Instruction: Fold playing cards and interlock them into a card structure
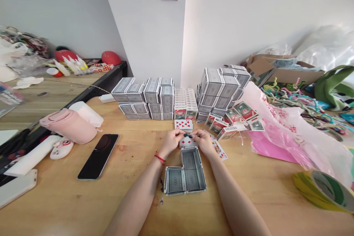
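Note:
My left hand, with a red string bracelet at the wrist, and my right hand meet with thumbs and fingertips pinched together. Between them is a playing card with red diamonds, its upper part covered by my fingers; whether more cards lie under it I cannot tell. Just beyond, a stack of playing cards lies face up with red hearts on top. A face card rests partly behind my right hand. Closer to me, between my forearms, sits an L-shaped open box built from patterned cards.
Blocks of patterned cards stand at the back, with a taller pile to the right. Card packs are stacked between them. At left lie a phone and a pink tumbler; at right, pink plastic and a tape roll.

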A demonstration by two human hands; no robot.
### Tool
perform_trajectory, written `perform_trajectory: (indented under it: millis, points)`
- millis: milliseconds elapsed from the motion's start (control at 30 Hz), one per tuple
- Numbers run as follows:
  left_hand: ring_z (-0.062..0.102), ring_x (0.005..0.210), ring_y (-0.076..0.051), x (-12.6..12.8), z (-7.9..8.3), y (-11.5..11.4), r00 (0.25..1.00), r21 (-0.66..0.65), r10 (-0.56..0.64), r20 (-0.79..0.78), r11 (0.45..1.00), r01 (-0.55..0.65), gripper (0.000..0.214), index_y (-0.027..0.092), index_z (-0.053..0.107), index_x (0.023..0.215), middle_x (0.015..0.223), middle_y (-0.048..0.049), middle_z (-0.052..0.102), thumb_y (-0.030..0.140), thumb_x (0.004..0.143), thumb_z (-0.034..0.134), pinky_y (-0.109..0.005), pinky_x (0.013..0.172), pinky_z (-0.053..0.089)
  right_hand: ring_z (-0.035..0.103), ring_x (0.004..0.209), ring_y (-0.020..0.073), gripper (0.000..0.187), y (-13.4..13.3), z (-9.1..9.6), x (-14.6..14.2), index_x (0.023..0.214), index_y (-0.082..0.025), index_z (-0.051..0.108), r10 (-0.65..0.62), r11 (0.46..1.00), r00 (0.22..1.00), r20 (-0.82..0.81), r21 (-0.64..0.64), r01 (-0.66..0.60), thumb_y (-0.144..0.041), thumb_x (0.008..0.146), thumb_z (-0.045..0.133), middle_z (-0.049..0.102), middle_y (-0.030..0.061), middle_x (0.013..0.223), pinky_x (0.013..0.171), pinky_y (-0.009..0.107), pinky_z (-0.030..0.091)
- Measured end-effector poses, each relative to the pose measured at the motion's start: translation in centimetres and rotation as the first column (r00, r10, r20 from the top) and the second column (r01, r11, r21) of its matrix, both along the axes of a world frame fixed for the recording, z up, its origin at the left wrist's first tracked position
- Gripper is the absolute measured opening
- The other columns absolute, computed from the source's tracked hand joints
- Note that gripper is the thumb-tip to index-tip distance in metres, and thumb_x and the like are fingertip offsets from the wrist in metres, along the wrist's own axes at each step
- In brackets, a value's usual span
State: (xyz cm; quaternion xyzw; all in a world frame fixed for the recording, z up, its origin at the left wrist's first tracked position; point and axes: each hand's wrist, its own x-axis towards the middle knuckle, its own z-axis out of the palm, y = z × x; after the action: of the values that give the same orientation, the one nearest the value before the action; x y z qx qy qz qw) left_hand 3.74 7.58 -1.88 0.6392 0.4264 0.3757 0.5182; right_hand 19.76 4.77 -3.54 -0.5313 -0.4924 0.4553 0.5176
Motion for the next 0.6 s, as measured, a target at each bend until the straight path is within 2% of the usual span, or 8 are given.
perform_trajectory:
  millis: [100,167,233,300,400,500,600]
  points:
    - [0.051,0.056,-0.012,0.1,-0.3,0.2,1.0,-0.005,0.015,0.011,1.0,-0.015,0.017,0.013,0.062,0.062,0.06,-0.0006,0.06,0.027,0.069,0.057,-0.022,0.054,0.038,0.048,0.057,0.0131,0.02,0.0,-0.1,-0.3,0.064,-0.017,0.062,-0.023,1.0,0.999,0.021,0.015,0.023,-0.036,0.062,0.065,0.059,-0.0001,0.061,0.054,0.024,0.036]
    - [0.053,0.059,-0.012,0.2,-0.4,0.2,0.999,0.006,0.022,0.026,1.0,-0.022,0.016,0.013,0.063,0.066,0.064,-0.0015,0.061,0.027,0.07,0.057,-0.022,0.056,0.04,0.047,0.056,0.0129,0.021,0.0,-0.2,-0.5,0.067,-0.018,0.061,-0.055,0.998,0.998,0.027,0.017,0.054,-0.038,0.064,0.063,0.058,-0.0006,0.06,0.053,0.024,0.036]
    - [0.055,0.066,-0.013,0.2,-0.4,0.2,0.998,0.018,-0.002,0.06,1.0,0.001,0.018,0.014,0.063,0.082,0.075,-0.0033,0.064,0.025,0.071,0.057,-0.023,0.059,0.042,0.046,0.054,0.0126,0.024,0.1,-0.2,-0.5,0.071,-0.018,0.061,-0.09,0.996,0.996,0.025,0.009,0.09,-0.041,0.065,0.061,0.057,-0.0009,0.06,0.051,0.023,0.036]
    - [0.057,0.072,-0.014,0.2,-0.4,0.1,0.994,0.019,-0.046,0.103,0.999,0.045,0.033,0.015,0.057,0.102,0.084,-0.0048,0.064,0.021,0.07,0.059,-0.023,0.061,0.045,0.046,0.052,0.0121,0.027,0.1,-0.3,-0.5,0.075,-0.018,0.06,-0.11,0.994,0.994,0.008,-0.008,0.11,-0.043,0.065,0.061,0.057,-0.0009,0.061,0.048,0.023,0.036]
    - [0.058,0.072,-0.013,0.0,-0.5,0.2,0.986,-0.005,-0.096,0.133,0.995,0.098,0.047,0.016,0.048,0.113,0.084,-0.0048,0.063,0.018,0.067,0.061,-0.023,0.062,0.046,0.046,0.051,0.0119,0.03,0.2,-0.4,-0.4,0.077,-0.018,0.059,-0.133,0.991,0.991,-0.018,-0.024,0.132,-0.044,0.064,0.062,0.059,-0.0001,0.063,0.047,0.022,0.036]
    - [0.058,0.066,-0.012,-0.2,-0.9,0.6,0.987,-0.054,-0.089,0.136,0.994,0.097,0.036,0.014,0.052,0.103,0.077,-0.0037,0.062,0.02,0.068,0.062,-0.023,0.059,0.046,0.048,0.053,0.0124,0.029,0.2,-0.4,-0.3,0.081,-0.018,0.061,-0.141,0.99,0.99,-0.029,-0.022,0.141,-0.042,0.064,0.061,0.062,0.0015,0.069,0.048,0.023,0.037]
    - [0.058,0.065,-0.012,-0.3,-1.4,1.0,0.993,-0.068,-0.012,0.12,0.997,0.021,0.02,0.013,0.055,0.085,0.075,-0.004,0.062,0.025,0.07,0.061,-0.022,0.057,0.046,0.053,0.059,0.0147,0.03,0.2,-0.4,-0.2,0.087,-0.018,0.066,-0.107,0.994,0.994,-0.024,-0.013,0.107,-0.039,0.065,0.06,0.066,0.0035,0.077,0.052,0.025,0.04]
